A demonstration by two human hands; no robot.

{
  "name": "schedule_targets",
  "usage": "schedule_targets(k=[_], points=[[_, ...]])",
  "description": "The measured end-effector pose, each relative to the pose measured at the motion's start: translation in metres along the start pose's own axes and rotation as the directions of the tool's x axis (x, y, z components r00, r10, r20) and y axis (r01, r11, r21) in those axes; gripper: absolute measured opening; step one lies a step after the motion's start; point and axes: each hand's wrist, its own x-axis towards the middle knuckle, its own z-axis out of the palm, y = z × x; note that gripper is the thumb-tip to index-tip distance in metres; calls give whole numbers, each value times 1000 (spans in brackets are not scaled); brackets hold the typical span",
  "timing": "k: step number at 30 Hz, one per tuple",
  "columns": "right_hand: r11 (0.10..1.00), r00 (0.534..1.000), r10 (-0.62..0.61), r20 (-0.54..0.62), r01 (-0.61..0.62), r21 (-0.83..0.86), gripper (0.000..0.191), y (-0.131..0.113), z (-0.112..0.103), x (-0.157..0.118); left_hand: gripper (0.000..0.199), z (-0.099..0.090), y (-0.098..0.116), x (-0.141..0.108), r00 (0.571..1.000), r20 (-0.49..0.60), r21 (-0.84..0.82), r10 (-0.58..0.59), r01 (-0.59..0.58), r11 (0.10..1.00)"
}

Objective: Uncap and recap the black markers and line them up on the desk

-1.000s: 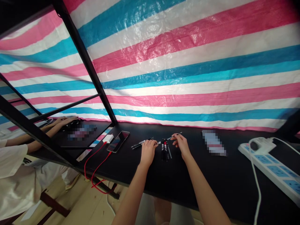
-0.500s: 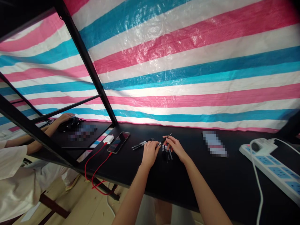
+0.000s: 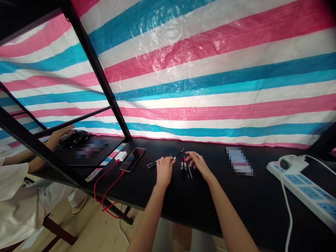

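My left hand (image 3: pixel 165 170) is closed around a black pen (image 3: pixel 179 154), whose tip end sticks out up and to the right. Just left of that hand lie more pens (image 3: pixel 152 163), partly hidden by it. My right hand (image 3: pixel 197 164) hovers with its fingers apart and nothing in them, a little right of the held pen. Between the two hands several pens and refill-like sticks (image 3: pixel 186 169) lie side by side on the black table (image 3: pixel 194 203); one shows a red part.
A phone (image 3: pixel 132 159) with a red cable and a white charger (image 3: pixel 121 155) lie on the left. To the right are a blurred-out flat object (image 3: pixel 239 161) and a white power strip (image 3: pixel 301 189). Beyond the black frame (image 3: pixel 97 66), another person's hand (image 3: pixel 63 131) rests by black cables (image 3: pixel 76 138).
My right hand has let go of the pen and drawn slightly right, its fingers opening. The pen stays in my left hand. The other person's hand has shifted left.
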Motion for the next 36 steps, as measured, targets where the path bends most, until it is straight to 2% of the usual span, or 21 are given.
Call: schedule_targets(k=[5, 11, 15, 22, 31, 36], points=[[1000, 998, 17, -65, -16, 10, 41, 2, -7, 3, 22, 5, -3, 0, 1000, 19, 37, -18, 17, 999], [1000, 1000, 4, -26, -4, -7, 37, 4, -7, 2, 29, 6, -4, -2, 997, 37, 56, 61, -63, 996], [999, 1000, -10, -15, 10, -38, 36, 7, -7, 3, 27, 5, -2, -2, 997, 41, 77, 71, -74, 994], [979, 999, -36, -20, 31, -202, 32, 9, -6, 1, 20, 6, -3, -2, 995, 61, 87, 78, -83, 993], [917, 999, -50, 2, 47, -396, 36, 9, -5, 0, 29, 5, -4, -2, 999, -1, 97, 42, -41, 994], [867, 998, -56, 5, 51, -495, 34, 6, -4, -2, 32, 6, -6, -2, 1000, -7, 169, 22, -21, 985]])
